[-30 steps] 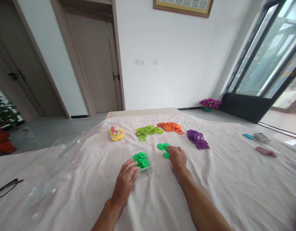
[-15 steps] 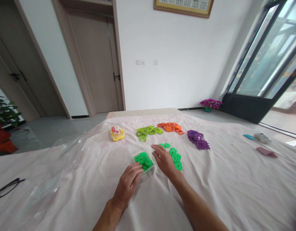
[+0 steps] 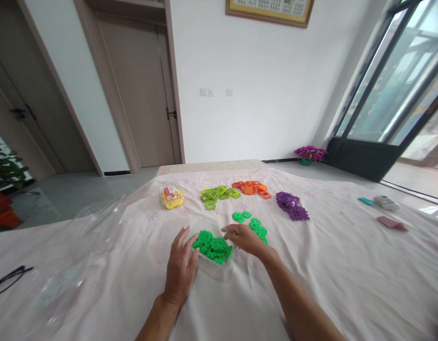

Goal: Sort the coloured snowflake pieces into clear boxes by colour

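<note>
A clear plastic box (image 3: 214, 261) filled with dark green toy pieces (image 3: 212, 246) lies on the pink sheet (image 3: 333, 265) in front of me. My left hand (image 3: 179, 267) rests against the box's left side, fingers stretched out along it. My right hand (image 3: 244, 237) is at the box's right edge, fingers curled in a pinch over the pieces; what it holds is hidden. More loose dark green pieces (image 3: 256, 226) lie just beyond my right hand.
Farther back are a small box of yellow pieces (image 3: 171, 196), a lime green pile (image 3: 219, 194), an orange pile (image 3: 251, 188) and a purple pile (image 3: 292, 206). Glasses (image 3: 9, 279) lie far left, small items (image 3: 386, 203) far right, clear plastic film (image 3: 84, 246) at left.
My right hand came back from the loose green pieces to the box's right edge. The box now looks fuller, and my left hand shifted along its left side.
</note>
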A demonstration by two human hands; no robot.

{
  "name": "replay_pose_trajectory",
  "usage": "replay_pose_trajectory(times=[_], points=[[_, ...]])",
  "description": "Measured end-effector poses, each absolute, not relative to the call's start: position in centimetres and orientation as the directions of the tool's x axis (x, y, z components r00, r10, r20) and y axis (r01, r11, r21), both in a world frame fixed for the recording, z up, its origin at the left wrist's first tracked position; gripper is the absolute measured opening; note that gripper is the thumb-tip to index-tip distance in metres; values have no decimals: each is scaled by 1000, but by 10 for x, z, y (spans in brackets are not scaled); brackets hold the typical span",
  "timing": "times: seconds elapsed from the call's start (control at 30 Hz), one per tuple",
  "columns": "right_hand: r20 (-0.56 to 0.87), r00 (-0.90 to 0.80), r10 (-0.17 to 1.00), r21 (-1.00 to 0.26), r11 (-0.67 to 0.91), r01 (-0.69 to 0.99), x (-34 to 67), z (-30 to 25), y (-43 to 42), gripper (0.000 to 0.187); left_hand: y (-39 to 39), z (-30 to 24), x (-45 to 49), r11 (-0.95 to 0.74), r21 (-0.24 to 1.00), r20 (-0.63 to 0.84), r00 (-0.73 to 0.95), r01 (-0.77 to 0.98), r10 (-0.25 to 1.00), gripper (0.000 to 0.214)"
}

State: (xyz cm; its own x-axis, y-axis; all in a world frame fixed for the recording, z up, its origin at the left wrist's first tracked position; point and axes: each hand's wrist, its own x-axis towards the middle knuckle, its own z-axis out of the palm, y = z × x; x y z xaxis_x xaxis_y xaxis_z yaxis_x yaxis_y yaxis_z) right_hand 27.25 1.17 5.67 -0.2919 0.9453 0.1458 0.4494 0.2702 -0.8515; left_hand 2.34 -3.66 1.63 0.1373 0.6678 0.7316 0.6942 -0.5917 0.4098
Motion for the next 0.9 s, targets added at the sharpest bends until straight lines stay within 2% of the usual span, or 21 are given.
replay_pose_trajectory(times=[0.1,0.2,0.3,0.37,0.5,0.6,0.73,0.9], points=[[178,-197,964,-866,249,434,282,61,17,28,-35,14,24,-607,396,720,178,689,671,33],[211,-31,977,-827,195,527,301,61,24,31,-33,13,23,-649,366,728,229,667,646,27],[255,133,958,-661,72,747,330,59,27,28,-31,12,20,-664,340,740,247,666,626,26],[214,200,956,-518,-62,853,350,57,27,29,-30,12,20,-676,318,744,267,665,613,27],[77,269,960,-322,-231,918,372,52,24,38,-31,13,21,-681,285,747,289,674,598,24],[24,278,960,-291,-259,921,373,49,23,42,-32,13,24,-656,294,761,245,694,601,19],[7,275,961,-280,-262,923,367,50,23,37,-32,12,26,-614,322,777,169,721,606,12],[-42,281,959,-298,-280,912,363,54,23,38,-33,13,26,-668,326,783,205,669,587,16]])
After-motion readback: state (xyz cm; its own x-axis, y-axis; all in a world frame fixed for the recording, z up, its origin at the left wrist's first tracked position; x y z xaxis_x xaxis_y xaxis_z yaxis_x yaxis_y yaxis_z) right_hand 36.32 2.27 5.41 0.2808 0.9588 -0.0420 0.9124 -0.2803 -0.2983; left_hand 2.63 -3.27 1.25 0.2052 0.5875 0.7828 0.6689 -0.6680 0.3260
